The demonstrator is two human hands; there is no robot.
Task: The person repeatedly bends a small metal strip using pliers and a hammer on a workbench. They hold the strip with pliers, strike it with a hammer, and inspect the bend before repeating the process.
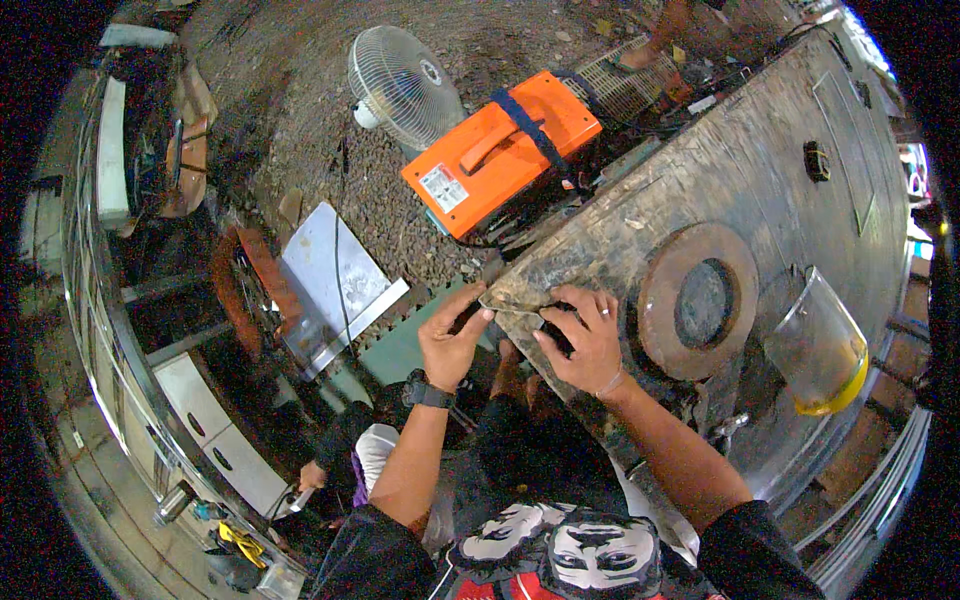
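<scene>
Both my hands are at the near-left corner of a worn, stained worktable (590, 245). My left hand (452, 338), with a dark watch on its wrist, is closed in a pinch at the corner's tip. Whatever lies between its thumb and forefinger is too small to make out. My right hand (585, 342) touches the table's edge a short way to the right, its fingers bent and apart, with nothing visible in them. A rusty flat ring (655, 300) lies on the tabletop just right of that hand.
A clear face shield with a yellow rim (832, 392) and a small dark block (817, 161) lie on the table. Beyond are an orange machine with a blue strap (500, 150) and a fan (405, 85). Another person's hand (312, 475) shows lower left. White sheet metal (325, 270) lies left.
</scene>
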